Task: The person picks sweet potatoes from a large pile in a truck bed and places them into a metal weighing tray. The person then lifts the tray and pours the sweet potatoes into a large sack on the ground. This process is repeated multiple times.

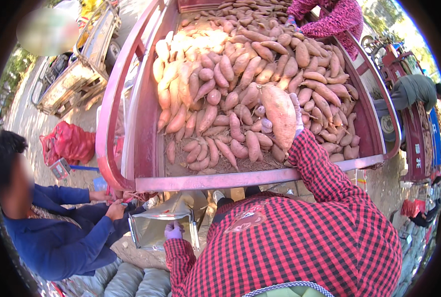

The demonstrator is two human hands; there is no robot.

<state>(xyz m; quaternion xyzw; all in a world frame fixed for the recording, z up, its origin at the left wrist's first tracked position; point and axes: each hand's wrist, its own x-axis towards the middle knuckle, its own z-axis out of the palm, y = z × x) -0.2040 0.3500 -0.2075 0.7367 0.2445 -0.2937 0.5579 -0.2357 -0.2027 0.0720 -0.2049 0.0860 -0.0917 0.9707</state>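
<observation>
A very large sweet potato rests in my gloved right hand, its fingers showing on both sides. It is held above the loose sweet potatoes heaped in a red metal truck bed. My gloved left hand is low, at the mouth of an upright pale sack on a metal frame. Whether its fingers grip anything is not clear.
A person in a blue jacket is at the left, both hands near the truck's corner. Another person in a pink patterned sleeve reaches into the far right of the bed. Red mesh sacks and a digital scale display stand left.
</observation>
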